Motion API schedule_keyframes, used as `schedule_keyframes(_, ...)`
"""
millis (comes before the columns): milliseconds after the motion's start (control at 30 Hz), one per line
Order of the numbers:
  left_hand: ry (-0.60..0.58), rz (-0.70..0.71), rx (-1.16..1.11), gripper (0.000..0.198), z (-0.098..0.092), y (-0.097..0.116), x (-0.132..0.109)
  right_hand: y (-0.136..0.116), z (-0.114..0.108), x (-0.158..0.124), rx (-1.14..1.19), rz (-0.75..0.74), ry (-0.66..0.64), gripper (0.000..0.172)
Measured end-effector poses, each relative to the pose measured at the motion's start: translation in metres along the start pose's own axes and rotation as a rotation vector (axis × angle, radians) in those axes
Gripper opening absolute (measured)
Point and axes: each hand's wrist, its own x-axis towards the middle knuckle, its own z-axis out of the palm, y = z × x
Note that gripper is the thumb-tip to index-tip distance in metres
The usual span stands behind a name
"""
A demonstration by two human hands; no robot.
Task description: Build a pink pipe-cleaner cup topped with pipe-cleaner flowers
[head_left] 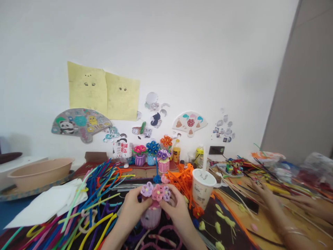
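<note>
A small lilac flower pot (151, 218) made of fuzzy pipe cleaners stands low in the middle of the view. Pink and lilac pipe-cleaner flowers (158, 193) rise from its top. My left hand (135, 204) is closed around the flowers and the pot's rim from the left, thumb in front. From the right, my right hand (177, 205) closes on the flowers, its thumb just under the pink one. The far fingers of both hands are partly hidden behind the blooms. Below the pot, pink-purple pipe-cleaner loops (166, 236) lie on the dark mat.
Loose coloured pipe cleaners (101, 194) spread at left beside white paper (49, 205). A paper cup (203, 189) with a straw stands close at right, near orange pipe cleaners (182, 182). Finished flower pots (153, 152) line the back. A co-worker's hands (267, 198) reach in from the right.
</note>
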Motion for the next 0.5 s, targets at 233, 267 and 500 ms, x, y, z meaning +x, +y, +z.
schedule_keyframes(233,-0.005,-0.021,-0.024,0.015,0.016,0.010,-0.001,-0.003,-0.007,0.004,-0.038,-0.004,0.054,0.030)
schedule_keyframes(267,-0.008,-0.021,-0.034,0.015,0.019,0.011,-0.002,-0.003,-0.009,0.005,-0.041,-0.005,0.058,0.031)
schedule_keyframes(500,-0.021,-0.020,-0.084,0.020,0.021,0.010,0.001,-0.004,-0.014,0.006,-0.061,-0.018,0.069,0.037)
